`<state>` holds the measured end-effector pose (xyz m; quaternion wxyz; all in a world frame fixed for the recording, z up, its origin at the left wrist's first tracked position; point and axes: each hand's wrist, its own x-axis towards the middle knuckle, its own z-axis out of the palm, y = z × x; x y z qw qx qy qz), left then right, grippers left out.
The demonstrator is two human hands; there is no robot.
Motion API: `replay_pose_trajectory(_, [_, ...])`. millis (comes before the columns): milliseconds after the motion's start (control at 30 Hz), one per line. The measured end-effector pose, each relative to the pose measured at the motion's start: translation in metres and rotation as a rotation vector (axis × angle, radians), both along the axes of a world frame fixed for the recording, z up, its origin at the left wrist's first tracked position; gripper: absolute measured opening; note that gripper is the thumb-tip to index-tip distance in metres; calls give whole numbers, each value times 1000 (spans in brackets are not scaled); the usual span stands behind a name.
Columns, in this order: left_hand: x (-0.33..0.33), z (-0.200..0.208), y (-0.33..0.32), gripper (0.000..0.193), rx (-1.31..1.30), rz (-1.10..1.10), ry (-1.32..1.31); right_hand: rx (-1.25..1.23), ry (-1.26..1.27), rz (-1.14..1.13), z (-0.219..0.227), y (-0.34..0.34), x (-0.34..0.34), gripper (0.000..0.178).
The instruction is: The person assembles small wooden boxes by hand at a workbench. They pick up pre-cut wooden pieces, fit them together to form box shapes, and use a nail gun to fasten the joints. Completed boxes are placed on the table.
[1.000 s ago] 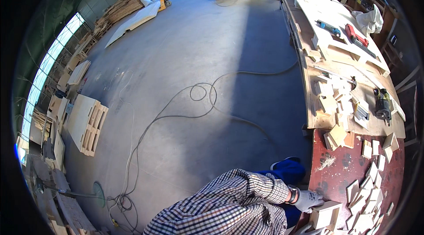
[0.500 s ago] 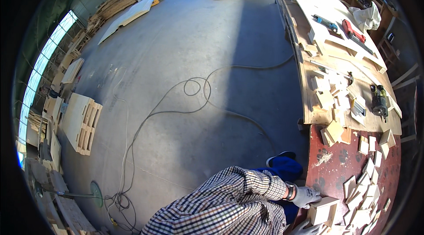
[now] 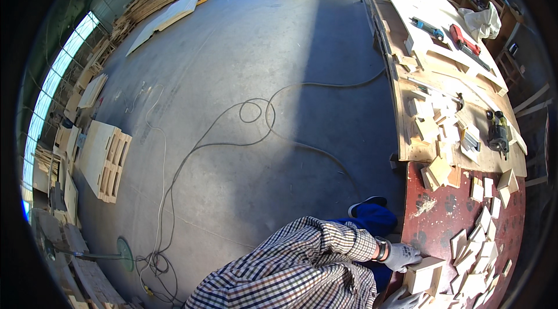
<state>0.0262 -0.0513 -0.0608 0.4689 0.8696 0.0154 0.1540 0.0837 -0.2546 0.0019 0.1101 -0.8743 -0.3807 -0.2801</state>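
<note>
At the near left corner of the dark red board, a small open wooden box (image 3: 422,277) stands between my hands. My left hand (image 3: 401,257), in a grey glove with a band at the wrist, is closed on the box's left far edge. My right hand (image 3: 400,298), gloved too, is at its near side with the fingers against it; the lower edge of the view cuts off part of this hand. Right of the box lies a heap of small pale wood pieces (image 3: 478,254), some leaning on each other.
Beyond the red board (image 3: 427,222) runs a long wooden workbench (image 3: 407,140) with more wood blocks, a hammer (image 3: 461,101), a yellow-black power tool (image 3: 498,133), a blue tool (image 3: 428,27) and a red tool (image 3: 464,40). A hose (image 3: 232,147) loops over the floor; a pallet (image 3: 104,161) stands left.
The view has shifted slightly. My hands and the wooden box keep almost the same places.
</note>
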Motion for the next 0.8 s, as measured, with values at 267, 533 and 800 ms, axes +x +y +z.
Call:
replay_pose_trajectory(267, [-2, 4, 2, 58, -3, -16, 21, 1, 8, -2, 0, -3, 2, 68])
replay_pose_trajectory(533, [-2, 8, 6, 59, -7, -36, 38, -2, 9, -2, -1, -5, 3, 68])
replay_pose_trajectory(800, [-5, 11, 9, 59, -24, -32, 3, -5, -33, 31, 6, 4, -4, 67])
